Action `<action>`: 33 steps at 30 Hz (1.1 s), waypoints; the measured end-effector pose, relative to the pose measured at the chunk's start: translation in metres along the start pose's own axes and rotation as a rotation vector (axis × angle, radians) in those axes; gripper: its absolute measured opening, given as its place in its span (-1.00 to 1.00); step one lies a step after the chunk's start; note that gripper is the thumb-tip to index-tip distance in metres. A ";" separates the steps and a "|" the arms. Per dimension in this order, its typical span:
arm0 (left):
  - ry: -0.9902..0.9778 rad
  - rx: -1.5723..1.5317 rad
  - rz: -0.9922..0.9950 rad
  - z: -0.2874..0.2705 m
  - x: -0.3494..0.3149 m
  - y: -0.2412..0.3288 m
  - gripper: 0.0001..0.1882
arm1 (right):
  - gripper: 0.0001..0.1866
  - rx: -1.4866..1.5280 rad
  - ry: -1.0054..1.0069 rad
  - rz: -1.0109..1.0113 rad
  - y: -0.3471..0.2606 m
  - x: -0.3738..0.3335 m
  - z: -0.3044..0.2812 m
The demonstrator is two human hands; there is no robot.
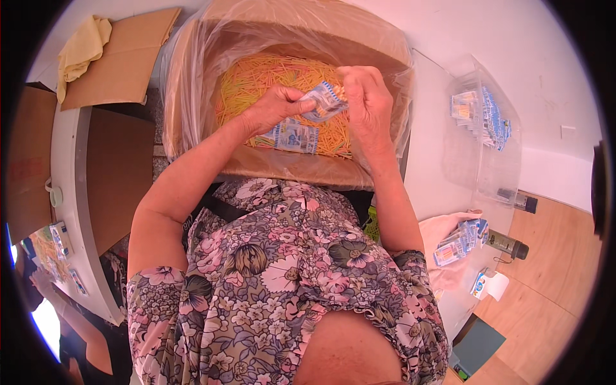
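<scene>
box top wide open, easy way in | plastic liner (192,83) bunches up at the cardboard walls (301,170) | clear bin (481,154) crowds the right side of the bench (436,128)

We've 1 view only: head cam, fisheye, looking steeply down over our chest at the cardboard box (192,83) close in front; table (436,179) to the right, edges bend twd the rim.

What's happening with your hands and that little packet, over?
Left hand and right hand both grip small clear blue-printed plastic packet. Over plastic-lined cardboard box of yellow sticks. Nothing blocking.
</scene>
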State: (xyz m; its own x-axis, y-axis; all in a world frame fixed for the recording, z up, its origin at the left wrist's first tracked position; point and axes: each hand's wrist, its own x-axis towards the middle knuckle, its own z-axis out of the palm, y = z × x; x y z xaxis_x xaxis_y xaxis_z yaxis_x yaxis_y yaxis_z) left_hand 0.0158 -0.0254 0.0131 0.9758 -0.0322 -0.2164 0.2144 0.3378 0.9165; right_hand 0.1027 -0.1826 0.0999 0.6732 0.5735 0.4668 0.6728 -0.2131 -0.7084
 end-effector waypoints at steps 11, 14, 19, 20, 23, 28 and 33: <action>-0.159 -0.038 0.036 0.001 0.005 -0.007 -0.57 | -0.65 -0.119 -0.019 -0.101 0.008 -0.060 -0.010; -0.122 -0.015 0.077 0.006 -0.012 -0.002 -0.58 | -0.71 -0.024 0.082 0.163 -0.031 -0.087 -0.085; 0.181 0.455 -0.025 -0.008 -0.005 -0.013 -0.77 | -0.67 -0.333 0.522 0.613 0.004 -0.201 -0.248; 0.093 0.591 0.011 -0.021 -0.002 -0.026 -0.80 | -0.65 -0.593 0.467 0.769 0.003 -0.219 -0.277; -0.020 1.006 0.027 -0.031 0.014 -0.046 -0.80 | -0.57 -0.956 0.329 0.940 0.031 -0.302 -0.338; -0.231 1.523 0.099 -0.012 0.012 -0.043 -0.62 | -0.56 -1.524 0.428 0.303 0.037 -0.309 -0.337; -0.136 1.704 -0.015 0.011 0.018 -0.043 -0.57 | -0.66 -1.352 0.419 0.231 0.017 -0.242 -0.274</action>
State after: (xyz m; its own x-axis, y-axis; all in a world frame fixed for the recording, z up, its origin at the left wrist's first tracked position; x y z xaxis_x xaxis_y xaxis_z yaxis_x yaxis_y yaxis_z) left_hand 0.0245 -0.0510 -0.0263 0.9506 -0.1299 -0.2820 -0.0645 -0.9710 0.2300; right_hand 0.0350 -0.5418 0.1202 0.6850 0.2022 0.7000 0.1478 -0.9793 0.1382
